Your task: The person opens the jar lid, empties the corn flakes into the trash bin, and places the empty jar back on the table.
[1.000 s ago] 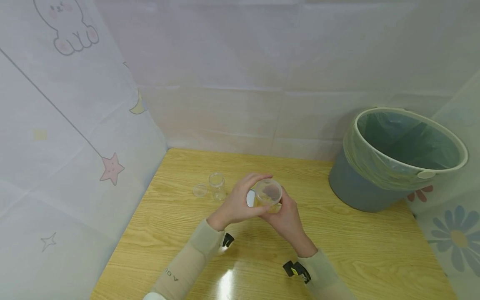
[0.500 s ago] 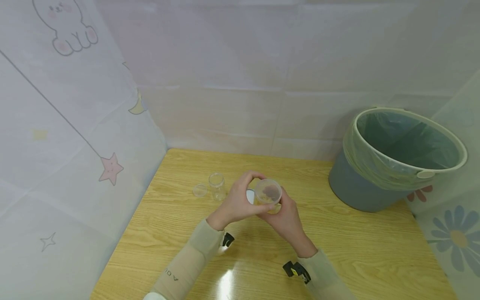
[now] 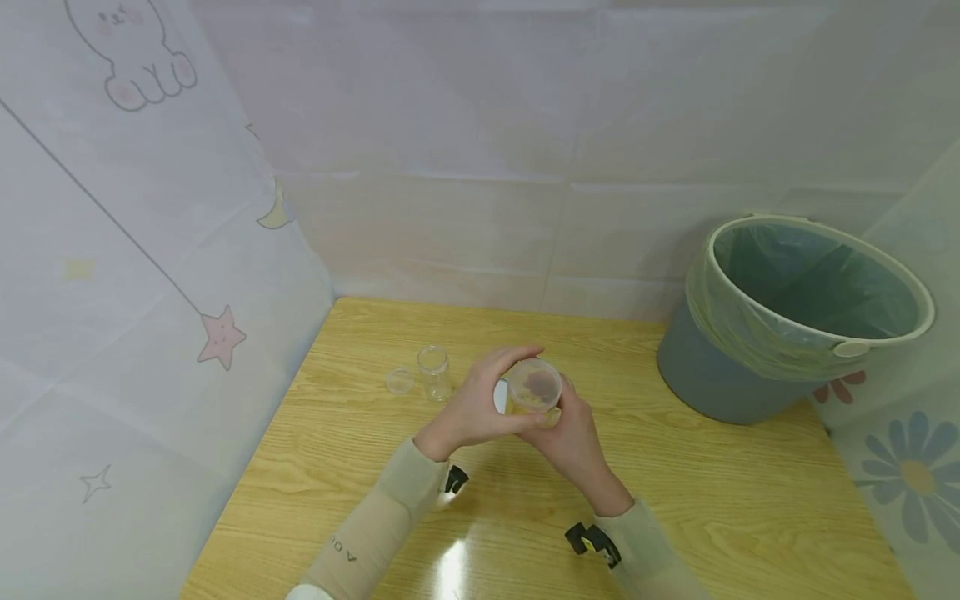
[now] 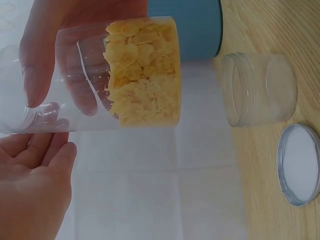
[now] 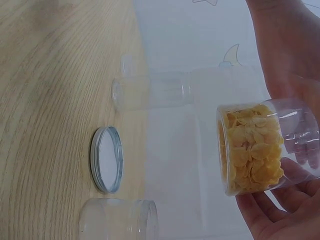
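Both hands hold a clear jar (image 3: 535,385) above the table; yellow cornflakes (image 4: 145,72) fill its lower part. My left hand (image 3: 480,404) curls round the top end, thumb on the near side, fingers on the far side. Lower down, my right hand (image 3: 572,433) grips the jar's body from the right. Under the hands lie a silver lid (image 5: 107,160) with a white inside and a short clear jar (image 4: 262,90) beside it, mostly hidden in the head view. Left of them stand a taller clear jar (image 3: 434,375) and a round clear disc (image 3: 400,381).
A grey-blue bin (image 3: 712,371) with a green liner stands at the back right of the wooden table (image 3: 322,467). Printed sheets (image 3: 450,233) hang behind and at the sides, close to the table's back edge.
The left hand's fingers lift a little off the jar's top end, then settle back round it, and its thumb shifts. The jar moves slightly left. The right hand keeps its grip.
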The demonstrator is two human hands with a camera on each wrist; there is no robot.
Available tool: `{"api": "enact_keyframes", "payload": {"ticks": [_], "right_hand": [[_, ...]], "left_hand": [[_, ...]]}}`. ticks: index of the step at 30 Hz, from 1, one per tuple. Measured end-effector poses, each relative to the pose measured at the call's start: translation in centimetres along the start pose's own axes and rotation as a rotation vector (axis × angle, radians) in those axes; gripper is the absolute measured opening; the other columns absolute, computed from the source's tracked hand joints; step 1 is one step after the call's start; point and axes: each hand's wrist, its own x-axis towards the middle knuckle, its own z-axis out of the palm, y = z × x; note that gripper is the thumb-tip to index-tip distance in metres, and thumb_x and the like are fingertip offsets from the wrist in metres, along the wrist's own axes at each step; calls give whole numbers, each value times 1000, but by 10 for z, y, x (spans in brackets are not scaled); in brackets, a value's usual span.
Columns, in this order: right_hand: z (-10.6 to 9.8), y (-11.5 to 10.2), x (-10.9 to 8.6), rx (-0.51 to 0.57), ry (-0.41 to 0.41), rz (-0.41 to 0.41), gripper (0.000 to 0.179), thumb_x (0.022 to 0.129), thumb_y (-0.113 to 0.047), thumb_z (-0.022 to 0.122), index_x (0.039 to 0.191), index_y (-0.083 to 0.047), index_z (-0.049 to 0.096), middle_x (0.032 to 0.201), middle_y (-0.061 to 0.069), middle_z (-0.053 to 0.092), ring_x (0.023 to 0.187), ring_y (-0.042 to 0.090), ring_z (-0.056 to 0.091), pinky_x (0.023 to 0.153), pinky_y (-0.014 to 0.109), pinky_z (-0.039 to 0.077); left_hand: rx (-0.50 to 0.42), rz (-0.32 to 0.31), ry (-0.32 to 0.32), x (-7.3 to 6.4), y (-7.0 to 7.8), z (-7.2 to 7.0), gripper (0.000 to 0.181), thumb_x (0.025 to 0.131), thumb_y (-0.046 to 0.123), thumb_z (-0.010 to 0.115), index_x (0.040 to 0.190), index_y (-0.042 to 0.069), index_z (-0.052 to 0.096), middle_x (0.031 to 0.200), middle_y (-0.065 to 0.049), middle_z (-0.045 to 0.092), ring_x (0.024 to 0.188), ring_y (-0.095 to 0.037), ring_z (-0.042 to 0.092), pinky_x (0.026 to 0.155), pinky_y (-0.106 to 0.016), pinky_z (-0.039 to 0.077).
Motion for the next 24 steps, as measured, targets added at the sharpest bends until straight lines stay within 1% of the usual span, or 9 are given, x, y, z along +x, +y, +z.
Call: {"api": "enact_keyframes", "payload": {"ticks": [3,5,8,11,15,17,19,21,24], "right_hand": [[0,-1,0,-7,1,-2,76,76,-12,91,141,-4,52,131,10,63,118,29,60,93,56,50],[-1,-2,0,-14,-3,-4,76,77,-13,91,141,-2,52,131,11,63,119,29,60,94,55,50],[-1,-2,-1,-20,-6,1,76,77,-14,91,141,-3,52,130,10,63,118,29,61,93,54,50],[-2,-1,-1,-13,-10,3,75,78,-14,91,142,-7,52,130,10,63,116,29,61,92,53,51],[-1,1,-1,2,-18,-11,75,78,-14,91,142,-11,53,130,8,62,116,27,61,90,53,51],[0,2,-1,5,-21,-29,76,78,-13,91,143,-13,53,131,7,60,117,27,60,91,54,51],[0,2,-1,8,-24,-46,77,77,-13,91,145,-14,52,132,7,60,118,26,59,91,54,50],[0,1,-1,1,-23,-48,78,77,-13,91,144,-14,53,131,6,60,116,25,60,90,53,51],[0,0,-2,-3,-25,-14,77,77,-16,92,143,-15,53,130,4,61,115,23,60,90,52,51]], "left_hand": [[-18,13,-13,0,0,-1,73,83,23,81,149,18,51,145,4,53,131,-15,49,106,-47,42],[-17,4,-8,1,1,-1,69,82,22,81,146,19,54,142,5,55,129,-15,51,104,-47,44],[-19,-20,14,1,2,-1,66,81,23,85,140,19,58,136,7,58,123,-15,54,101,-43,45],[-33,-55,43,2,3,0,66,76,29,91,134,20,59,130,9,60,119,-14,56,100,-42,45],[-77,-112,64,2,5,0,70,70,34,96,126,24,55,127,11,60,124,-10,52,103,-43,42],[-97,-130,69,3,7,1,72,68,34,98,124,24,54,127,11,59,128,-10,50,106,-45,40],[-114,-140,74,3,8,1,73,66,33,99,122,23,52,126,10,60,129,-10,49,106,-45,39],[-121,-143,85,3,9,1,72,67,32,99,121,21,52,125,9,60,127,-12,51,105,-46,40],[-117,-140,116,3,9,0,67,71,30,96,121,20,53,124,8,60,122,-14,53,102,-47,42]]}}
